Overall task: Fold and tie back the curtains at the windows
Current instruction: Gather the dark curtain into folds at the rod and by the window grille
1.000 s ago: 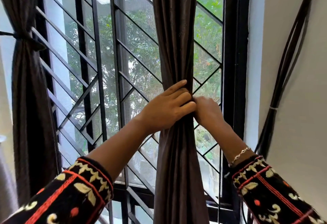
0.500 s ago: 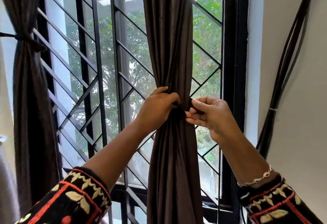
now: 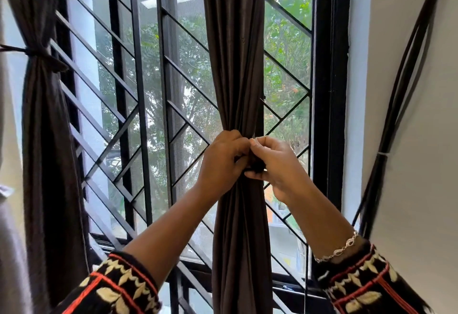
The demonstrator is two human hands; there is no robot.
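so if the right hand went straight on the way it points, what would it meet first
Likely the gathered curtain that the right hand pinches, with the left hand just beyond; depth is unclear.

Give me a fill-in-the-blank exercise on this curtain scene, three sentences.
1. The far-left curtain is already ____ back.
2. The gathered curtain is held by ____ hands, the left hand and the right hand.
3. The bracelet sits on the ____ wrist.

Missing words: tied; both; right.
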